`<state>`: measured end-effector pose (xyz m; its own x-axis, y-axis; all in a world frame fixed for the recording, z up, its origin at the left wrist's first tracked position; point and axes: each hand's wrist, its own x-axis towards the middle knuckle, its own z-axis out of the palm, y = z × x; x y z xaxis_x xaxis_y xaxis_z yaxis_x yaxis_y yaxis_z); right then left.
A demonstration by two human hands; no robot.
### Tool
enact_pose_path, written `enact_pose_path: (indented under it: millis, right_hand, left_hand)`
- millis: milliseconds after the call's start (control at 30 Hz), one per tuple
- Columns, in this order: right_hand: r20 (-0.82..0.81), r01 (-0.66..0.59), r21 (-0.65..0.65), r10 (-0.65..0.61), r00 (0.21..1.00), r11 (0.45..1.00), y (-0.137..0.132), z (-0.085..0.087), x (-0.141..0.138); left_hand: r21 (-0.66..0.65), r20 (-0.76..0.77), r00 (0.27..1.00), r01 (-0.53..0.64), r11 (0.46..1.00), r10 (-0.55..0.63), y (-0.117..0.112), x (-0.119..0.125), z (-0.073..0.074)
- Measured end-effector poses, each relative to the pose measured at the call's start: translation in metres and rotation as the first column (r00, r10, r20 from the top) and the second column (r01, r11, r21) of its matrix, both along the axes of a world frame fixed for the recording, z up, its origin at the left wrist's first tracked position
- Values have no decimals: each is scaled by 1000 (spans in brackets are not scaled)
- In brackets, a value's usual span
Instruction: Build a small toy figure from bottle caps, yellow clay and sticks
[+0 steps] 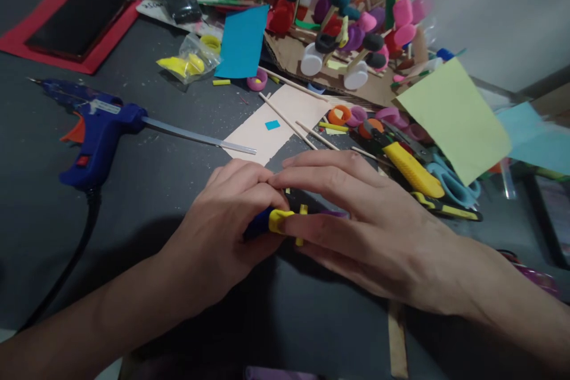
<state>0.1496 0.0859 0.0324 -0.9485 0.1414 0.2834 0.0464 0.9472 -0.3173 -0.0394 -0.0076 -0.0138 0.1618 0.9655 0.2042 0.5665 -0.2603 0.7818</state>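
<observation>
My left hand (227,214) is closed around a small dark blue and yellow piece (276,221), mostly hidden by the fingers. From the other side, my right hand (369,219) curls over it, a fingertip pressing on the yellow part. Just under the right fingers a narrow yellow strip (301,231) shows, and a bit of purple (333,214) peeks out behind them. Beyond the hands lies a pale sheet (276,124) with wooden sticks (287,120) and a tiny blue paper piece (272,124) on it.
A blue hot glue gun (98,124) lies at left, its glue stick pointing toward the hands. To the right are a yellow-handled cutter (414,171), light blue scissors (454,184) and a yellow-green paper (456,122). Colourful caps on sticks (356,41) crowd the back. A phone (80,18) rests on red sheet.
</observation>
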Motion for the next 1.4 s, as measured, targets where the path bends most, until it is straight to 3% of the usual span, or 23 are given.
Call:
enact_pose_path:
  millis: [200,667,1033,1200,1400]
  right_hand:
    - [13,150,-53,-150,989,987,-2,-2,-3]
    - [51,128,-74,-125,991,989,-1,5,-4]
    - [3,179,-116,-180,984,977,-3,2,-1]
    - [30,59,49,-61,998,997,-1,1,12]
    - [-1,133,81,-133,991,988,-7,-7,15]
  left_hand:
    - [-7,-16,1000,9,1000,-9,0,0,1]
    - [38,-47,999,-12,999,13,-1,1,-2]
    - [34,-25,1000,-13,999,14,-1,2,0]
    - [19,3,1000,26,999,-26,-1,1,0]
    - [4,-35,998,61,998,-61,-2,1,3]
